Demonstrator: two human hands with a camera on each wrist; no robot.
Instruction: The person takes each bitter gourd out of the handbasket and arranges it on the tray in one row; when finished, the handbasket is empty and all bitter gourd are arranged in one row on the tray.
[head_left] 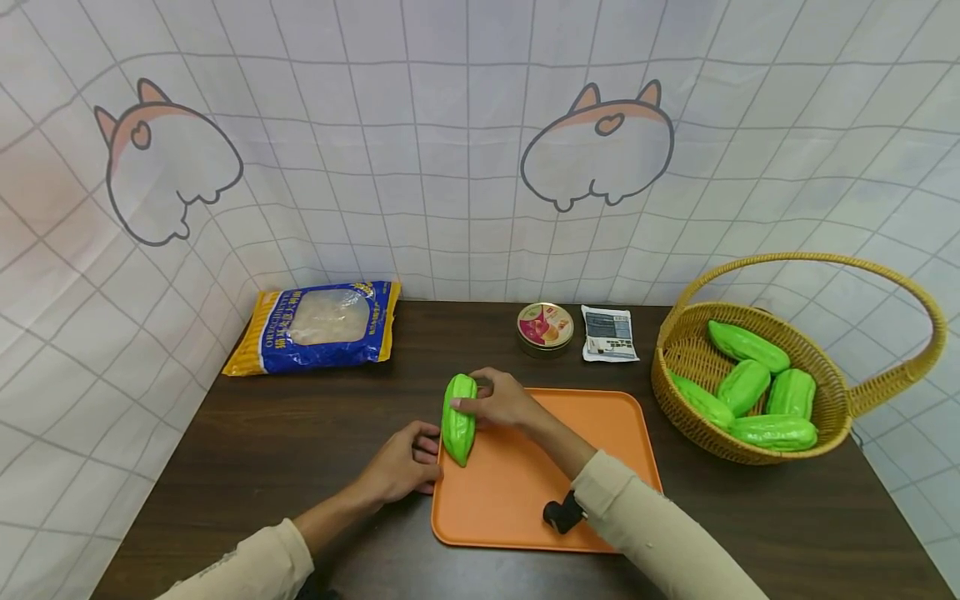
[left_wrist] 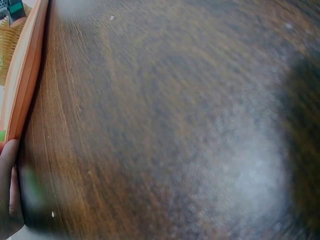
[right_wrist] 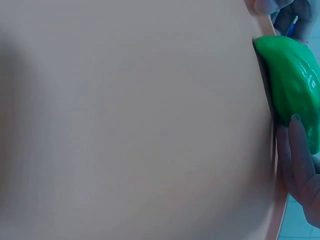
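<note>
A glossy green ridged fruit (head_left: 459,425), pointed at its lower end, lies along the left edge of an orange tray (head_left: 517,500). Thumb and fingers of my right hand (head_left: 504,400) grip its upper part; the right wrist view shows fingertips against the fruit (right_wrist: 295,80). Just below and left of it, my left hand (head_left: 405,463) holds the tray's left rim, its fingers bent at the edge. Only part of the left hand (left_wrist: 9,195) shows in the left wrist view, beside the tray's side (left_wrist: 27,75).
A wicker basket (head_left: 678,412) with a tall handle stands right of the tray, holding several similar green fruits (head_left: 746,387). Behind the tray are a round tin (head_left: 545,325) and a small white packet (head_left: 608,335). A blue and yellow bag (head_left: 318,325) lies at back left.
</note>
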